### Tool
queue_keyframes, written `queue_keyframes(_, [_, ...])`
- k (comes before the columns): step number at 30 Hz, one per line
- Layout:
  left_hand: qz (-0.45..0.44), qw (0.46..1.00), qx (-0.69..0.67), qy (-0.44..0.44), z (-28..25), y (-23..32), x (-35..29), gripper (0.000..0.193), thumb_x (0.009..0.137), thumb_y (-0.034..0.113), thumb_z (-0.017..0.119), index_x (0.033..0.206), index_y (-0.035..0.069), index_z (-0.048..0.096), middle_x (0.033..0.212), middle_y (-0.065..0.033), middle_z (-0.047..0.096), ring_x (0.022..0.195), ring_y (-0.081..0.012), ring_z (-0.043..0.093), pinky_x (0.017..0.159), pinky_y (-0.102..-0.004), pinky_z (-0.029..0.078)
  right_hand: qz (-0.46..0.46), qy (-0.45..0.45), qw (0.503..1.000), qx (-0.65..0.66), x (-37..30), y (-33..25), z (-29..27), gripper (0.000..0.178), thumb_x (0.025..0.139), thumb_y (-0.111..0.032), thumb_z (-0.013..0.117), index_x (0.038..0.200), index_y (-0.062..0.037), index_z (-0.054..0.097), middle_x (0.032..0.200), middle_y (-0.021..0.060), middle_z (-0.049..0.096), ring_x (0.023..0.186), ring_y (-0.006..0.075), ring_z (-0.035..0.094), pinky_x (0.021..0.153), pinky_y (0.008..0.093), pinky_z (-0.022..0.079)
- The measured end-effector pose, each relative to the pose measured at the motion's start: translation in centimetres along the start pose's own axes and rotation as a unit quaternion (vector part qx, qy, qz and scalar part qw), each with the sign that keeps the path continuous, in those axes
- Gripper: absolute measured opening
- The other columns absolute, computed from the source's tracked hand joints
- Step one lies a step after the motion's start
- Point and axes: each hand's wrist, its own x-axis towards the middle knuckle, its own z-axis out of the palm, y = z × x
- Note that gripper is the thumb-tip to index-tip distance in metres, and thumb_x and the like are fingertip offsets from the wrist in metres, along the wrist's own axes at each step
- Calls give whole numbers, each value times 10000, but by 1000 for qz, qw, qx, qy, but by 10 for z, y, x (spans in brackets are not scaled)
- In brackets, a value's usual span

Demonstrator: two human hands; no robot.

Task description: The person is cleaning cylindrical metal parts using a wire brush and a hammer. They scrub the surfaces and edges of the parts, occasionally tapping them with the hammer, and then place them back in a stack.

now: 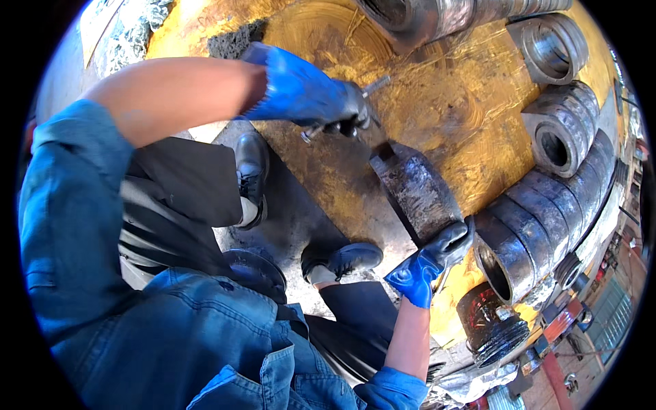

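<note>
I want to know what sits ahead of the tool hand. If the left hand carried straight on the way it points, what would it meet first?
Probably the yellow, rusty work surface: the left hand points right, past the dark metal block.

Rusty yellow steel plate (437, 116), on it a dark notched metal block (417, 191) and grey metal rings (557, 133).
</note>
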Motion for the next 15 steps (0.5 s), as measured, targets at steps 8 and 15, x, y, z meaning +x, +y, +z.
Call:
queue_keyframes(8, [15, 988, 114, 99, 8, -26, 62, 189, 896, 276, 661, 931, 90, 667, 715, -56, 630, 512, -170, 525, 507, -379, 442, -8, -25, 999, 24, -1, -11, 12, 504, 1079, -342, 452, 1293, 84, 614, 1301, 284, 635, 1191, 412, 610, 1054, 473, 462])
queue_keyframes(15, [38, 994, 82, 53, 8, -6, 32, 185, 891, 281, 670, 865, 98, 671, 673, -38, 604, 507, -173, 512, 519, -387, 445, 23, -7, 1000, 2, 0, -3, -1, 535, 1079, -384, 440, 1301, 70, 615, 1297, 282, 634, 1183, 413, 603, 1065, 484, 439])
